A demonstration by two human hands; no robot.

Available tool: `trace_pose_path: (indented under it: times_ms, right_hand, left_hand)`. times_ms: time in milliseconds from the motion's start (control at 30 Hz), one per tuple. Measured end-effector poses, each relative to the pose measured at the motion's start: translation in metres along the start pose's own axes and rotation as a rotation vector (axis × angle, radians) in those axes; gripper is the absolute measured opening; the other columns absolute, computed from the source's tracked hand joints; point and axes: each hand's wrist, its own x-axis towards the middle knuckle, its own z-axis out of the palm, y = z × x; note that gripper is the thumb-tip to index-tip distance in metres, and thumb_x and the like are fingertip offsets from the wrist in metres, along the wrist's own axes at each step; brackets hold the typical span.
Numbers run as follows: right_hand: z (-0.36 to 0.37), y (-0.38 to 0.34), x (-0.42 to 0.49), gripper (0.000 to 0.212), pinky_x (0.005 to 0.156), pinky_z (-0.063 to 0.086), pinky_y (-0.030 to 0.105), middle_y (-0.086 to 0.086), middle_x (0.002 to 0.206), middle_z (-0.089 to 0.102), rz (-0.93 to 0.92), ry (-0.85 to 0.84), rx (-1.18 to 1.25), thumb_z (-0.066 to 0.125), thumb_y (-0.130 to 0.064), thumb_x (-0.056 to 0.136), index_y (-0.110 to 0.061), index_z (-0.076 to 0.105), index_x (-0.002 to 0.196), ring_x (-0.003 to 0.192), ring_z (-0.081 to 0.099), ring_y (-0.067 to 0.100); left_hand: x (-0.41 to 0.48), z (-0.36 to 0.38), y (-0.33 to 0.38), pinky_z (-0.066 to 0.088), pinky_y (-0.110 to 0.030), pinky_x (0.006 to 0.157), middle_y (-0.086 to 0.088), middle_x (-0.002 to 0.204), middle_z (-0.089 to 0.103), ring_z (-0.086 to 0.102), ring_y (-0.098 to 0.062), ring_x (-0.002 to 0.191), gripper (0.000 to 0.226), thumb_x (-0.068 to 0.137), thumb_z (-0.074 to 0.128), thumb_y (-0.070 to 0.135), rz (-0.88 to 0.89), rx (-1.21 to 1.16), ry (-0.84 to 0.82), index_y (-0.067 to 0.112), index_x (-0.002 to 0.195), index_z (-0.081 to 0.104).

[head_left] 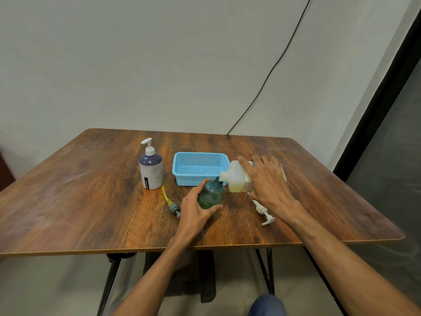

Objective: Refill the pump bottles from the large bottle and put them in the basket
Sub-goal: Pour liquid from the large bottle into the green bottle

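Currently, left grip (193,213) clasps the green bottle (210,195), upright on the table (91,201); right grip (266,179) clasps the large bottle (237,176), tilted, spout at its neck. Purple bottle (150,169) stands left of the basket (198,166).

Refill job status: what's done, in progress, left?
Done: two pumps are off, a grey pump with yellow tube and a white pump lie on the wooden table. In hand: the left hand holds the round green bottle while the right hand tips the large pale bottle into its neck. Left: the blue plastic basket is empty; the white-and-purple pump bottle stands beside it, pump on, fill unknowable.
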Motion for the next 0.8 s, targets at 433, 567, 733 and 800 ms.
trace_pose_path:
  times_ms: [433, 567, 733, 800]
  right_hand:
    - [-0.0016, 0.0001, 0.0007, 0.103, 0.108, 0.034, 0.055, 0.010, 0.137, 0.051, -0.003, -0.018, 0.013, 0.086, -0.041, 0.067, -0.029, 0.029, 0.152, 0.125, 0.047, 0.031]
    - [-0.0015, -0.0002, 0.0009, 0.104, 0.108, 0.035, 0.056, 0.011, 0.137, 0.051, -0.007, -0.014, 0.010, 0.087, -0.042, 0.066, -0.028, 0.030, 0.152, 0.125, 0.048, 0.032]
    - [0.0012, 0.0005, 0.0000, 0.106, 0.102, 0.039, 0.055, 0.009, 0.129, 0.055, -0.008, 0.017, -0.011, 0.090, -0.041, 0.059, -0.028, 0.034, 0.148, 0.117, 0.052, 0.031]
    - [0.0022, 0.0005, 0.0003, 0.106, 0.100, 0.040, 0.055, 0.009, 0.127, 0.056, -0.009, 0.025, -0.011, 0.091, -0.040, 0.057, -0.028, 0.035, 0.147, 0.115, 0.053, 0.031]
  left_hand:
    - [0.0000, -0.0003, 0.0013, 0.038, -0.008, 0.099, 0.022, 0.130, 0.053, 0.048, 0.017, 0.116, 0.088, 0.071, 0.091, 0.031, -0.002, -0.002, -0.008, 0.025, 0.147, 0.047]
    - [-0.0002, -0.0001, 0.0022, 0.040, -0.012, 0.101, 0.019, 0.133, 0.054, 0.052, 0.006, 0.120, 0.088, 0.071, 0.091, 0.031, 0.004, 0.001, -0.002, 0.022, 0.147, 0.047]
    - [0.0000, 0.0000, 0.0016, 0.044, -0.019, 0.105, 0.018, 0.133, 0.057, 0.052, 0.008, 0.121, 0.087, 0.069, 0.091, 0.032, 0.015, -0.005, 0.003, 0.023, 0.145, 0.050]
    - [0.0003, -0.0002, 0.0015, 0.045, -0.021, 0.106, 0.018, 0.132, 0.058, 0.052, 0.009, 0.121, 0.086, 0.069, 0.092, 0.033, 0.015, -0.007, 0.007, 0.023, 0.144, 0.051]
